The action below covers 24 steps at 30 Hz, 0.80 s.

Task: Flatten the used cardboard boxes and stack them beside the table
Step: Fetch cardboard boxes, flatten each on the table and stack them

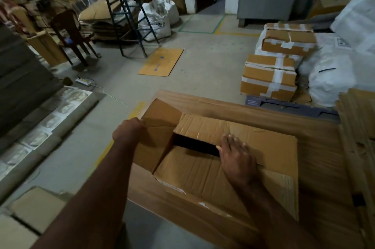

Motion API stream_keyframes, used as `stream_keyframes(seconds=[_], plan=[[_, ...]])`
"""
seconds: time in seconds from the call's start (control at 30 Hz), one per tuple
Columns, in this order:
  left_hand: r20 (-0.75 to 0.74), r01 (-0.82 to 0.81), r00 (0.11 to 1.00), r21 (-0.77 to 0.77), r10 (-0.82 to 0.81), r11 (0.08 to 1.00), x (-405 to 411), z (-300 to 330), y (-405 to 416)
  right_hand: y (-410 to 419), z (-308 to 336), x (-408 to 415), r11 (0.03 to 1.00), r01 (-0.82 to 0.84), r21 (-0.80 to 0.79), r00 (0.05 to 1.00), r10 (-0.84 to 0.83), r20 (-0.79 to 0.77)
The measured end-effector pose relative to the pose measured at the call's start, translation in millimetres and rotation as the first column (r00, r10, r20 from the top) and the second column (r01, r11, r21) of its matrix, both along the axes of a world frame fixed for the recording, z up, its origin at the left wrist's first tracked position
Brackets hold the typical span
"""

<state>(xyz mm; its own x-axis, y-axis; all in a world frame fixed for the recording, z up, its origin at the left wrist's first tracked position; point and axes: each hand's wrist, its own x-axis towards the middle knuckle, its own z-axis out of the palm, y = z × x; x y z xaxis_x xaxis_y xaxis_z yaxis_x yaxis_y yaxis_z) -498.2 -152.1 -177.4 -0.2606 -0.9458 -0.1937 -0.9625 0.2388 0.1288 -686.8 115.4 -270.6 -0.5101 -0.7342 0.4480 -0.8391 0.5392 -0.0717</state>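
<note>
A large brown cardboard box lies on the wooden table, its top flaps partly parted over a dark gap. My left hand grips the edge of the raised left flap at the box's left side. My right hand lies with fingers spread on the far top flap, its thumb at the rim of the gap. One flattened sheet of cardboard lies on the floor farther off. More flattened cardboard lies on the floor at the lower left, beside the table.
Taped boxes and white sacks stand to the right behind the table. A blue metal stool, a dark chair and cardboard piles fill the back left. A power strip lies on the floor. Wooden slats sit at the table's right.
</note>
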Motion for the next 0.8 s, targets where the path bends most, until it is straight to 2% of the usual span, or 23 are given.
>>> stream_keyframes(seconds=[0.07,0.17,0.23,0.3,0.37,0.4,0.5,0.6,0.63,0.7,0.8], plan=[[-0.036,-0.027,0.999,0.027,0.028,0.999,-8.2,-13.8,5.3,0.8,-1.7,-1.8,0.999,-0.005,0.048,1.0,0.005,0.014],[-0.026,0.147,0.989,0.05,-0.146,0.988,-24.8,-35.9,24.8,0.5,-4.3,-2.8,0.988,-0.014,0.151,1.0,0.01,0.026],[-0.172,0.228,0.963,0.116,-0.207,0.967,-30.1,-53.6,40.8,1.6,-3.2,-1.5,0.981,-0.035,0.192,0.998,0.023,0.062],[-0.358,0.209,0.927,0.253,-0.109,0.945,-28.8,-64.9,56.1,2.5,-0.5,-0.3,0.975,-0.033,0.218,0.995,0.012,0.099],[-0.434,0.185,0.901,0.36,-0.012,0.914,-24.7,-68.2,66.5,2.9,2.7,0.4,0.974,-0.034,0.224,0.992,0.007,0.123],[-0.448,0.2,0.894,0.354,-0.022,0.914,-21.9,-65.8,69.1,3.1,4.4,0.8,0.974,-0.038,0.222,0.991,0.009,0.13],[-0.415,0.315,0.885,0.196,-0.212,0.929,-12.7,-61.7,68.0,1.5,10.6,0.7,0.972,-0.032,0.232,0.981,-0.014,0.195],[-0.482,0.442,0.809,0.12,-0.337,0.889,-3.6,-51.8,66.4,0.2,23.4,0.0,0.967,-0.063,0.246,0.957,-0.012,0.291],[-0.522,0.477,0.78,0.14,-0.345,0.868,-3.9,-46.3,67.2,-0.2,30.7,0.2,0.966,-0.073,0.248,0.95,-0.008,0.311],[-0.616,0.504,0.739,0.235,-0.273,0.831,-8.2,-31.5,69.6,-1.4,49.7,3.8,0.96,-0.075,0.268,0.936,-0.025,0.352],[-0.603,0.417,0.798,0.543,-0.008,0.729,-13.3,-1.6,60.8,-4.8,84.1,16.1,0.951,-0.073,0.302,0.906,-0.063,0.418]])
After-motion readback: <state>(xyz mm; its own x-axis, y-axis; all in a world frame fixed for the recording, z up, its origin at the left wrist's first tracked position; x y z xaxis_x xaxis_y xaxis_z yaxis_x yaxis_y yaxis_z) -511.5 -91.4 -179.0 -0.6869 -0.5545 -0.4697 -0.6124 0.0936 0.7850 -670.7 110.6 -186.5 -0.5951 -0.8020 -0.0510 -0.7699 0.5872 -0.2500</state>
